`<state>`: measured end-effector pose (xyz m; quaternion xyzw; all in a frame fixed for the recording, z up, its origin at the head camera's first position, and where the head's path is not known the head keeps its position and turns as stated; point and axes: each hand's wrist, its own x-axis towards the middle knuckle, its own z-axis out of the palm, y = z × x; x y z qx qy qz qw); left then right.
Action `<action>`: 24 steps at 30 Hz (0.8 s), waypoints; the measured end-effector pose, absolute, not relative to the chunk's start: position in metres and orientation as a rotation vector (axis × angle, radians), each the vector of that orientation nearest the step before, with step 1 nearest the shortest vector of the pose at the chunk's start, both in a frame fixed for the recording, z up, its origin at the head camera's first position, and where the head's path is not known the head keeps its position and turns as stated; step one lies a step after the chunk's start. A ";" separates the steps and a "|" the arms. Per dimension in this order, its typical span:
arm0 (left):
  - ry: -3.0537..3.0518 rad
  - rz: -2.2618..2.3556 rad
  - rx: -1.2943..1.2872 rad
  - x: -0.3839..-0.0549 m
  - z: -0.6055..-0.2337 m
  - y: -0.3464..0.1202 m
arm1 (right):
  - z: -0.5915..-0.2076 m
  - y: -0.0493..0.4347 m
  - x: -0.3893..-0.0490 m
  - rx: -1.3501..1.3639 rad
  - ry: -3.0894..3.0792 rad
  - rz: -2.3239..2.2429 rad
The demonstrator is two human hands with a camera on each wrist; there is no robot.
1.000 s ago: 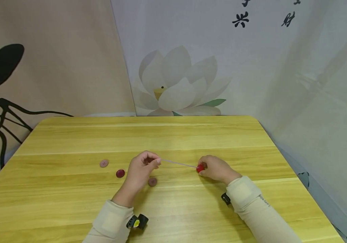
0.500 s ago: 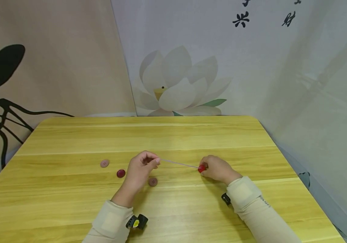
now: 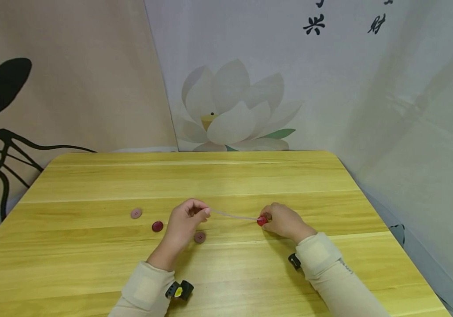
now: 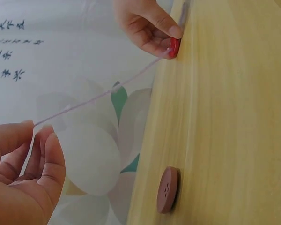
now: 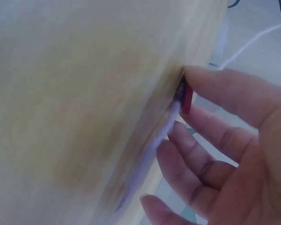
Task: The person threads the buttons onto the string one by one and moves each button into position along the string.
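Right hand point(image 3: 285, 220): red button point(image 3: 262, 221) is pinched at its rim, close over the table point(image 3: 289, 176); contact with the wood can't be confirmed, right wrist view is blurred there. Left hand point(image 3: 180, 226): string point(image 4: 98, 96) is pinched at the fingertips, clear of the table. String is spanned between the two hands with a slight sag, so little tension is being applied. It appears to be run through the button: a tail point(image 5: 152, 152) is seen hanging off the other side in the right wrist view.

Risks: if the string is pulled too hard from the left, the tail could be drawn out and the button lost, no knot being visible. If the right pinch is relaxed, the button could be slid or spun along the string, since only a thin rim is held. If the tail is trapped under the right hand, drag or a jam could be caused. If more slack is given, a twist could be formed.

Further out, three loose buttons are left lying flat. Brown button point(image 3: 200, 237) is just beside the left hand, inboard; it could be knocked if that wrist is dropped. Dark red button point(image 3: 157, 226) is near on the outboard side, pink button point(image 3: 136, 213) beyond it. Behind the table, a printed curtain point(image 3: 369, 88) is hung.
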<state>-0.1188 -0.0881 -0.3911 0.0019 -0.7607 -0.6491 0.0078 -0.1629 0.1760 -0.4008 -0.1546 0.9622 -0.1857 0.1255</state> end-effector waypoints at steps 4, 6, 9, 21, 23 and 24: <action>-2.390 -2.031 0.024 -0.119 -0.393 -0.087 | -0.400 0.176 -0.162 -0.443 2.791 -0.564; -2.398 -2.031 0.033 -0.119 -0.393 -0.087 | -0.399 0.176 -0.162 -0.434 2.780 -0.597; -2.402 -2.034 0.041 -0.118 -0.393 -0.086 | -0.398 0.177 -0.161 -0.439 2.772 -0.641; -2.390 -2.060 0.024 -0.117 -0.394 -0.084 | -0.395 0.162 -0.157 -0.395 2.765 -0.928; -2.387 -2.060 0.018 -0.117 -0.395 -0.084 | -0.394 0.159 -0.155 -0.365 2.752 -0.982; -2.386 -2.059 0.016 -0.117 -0.395 -0.083 | -0.394 0.157 -0.155 -0.353 2.746 -1.001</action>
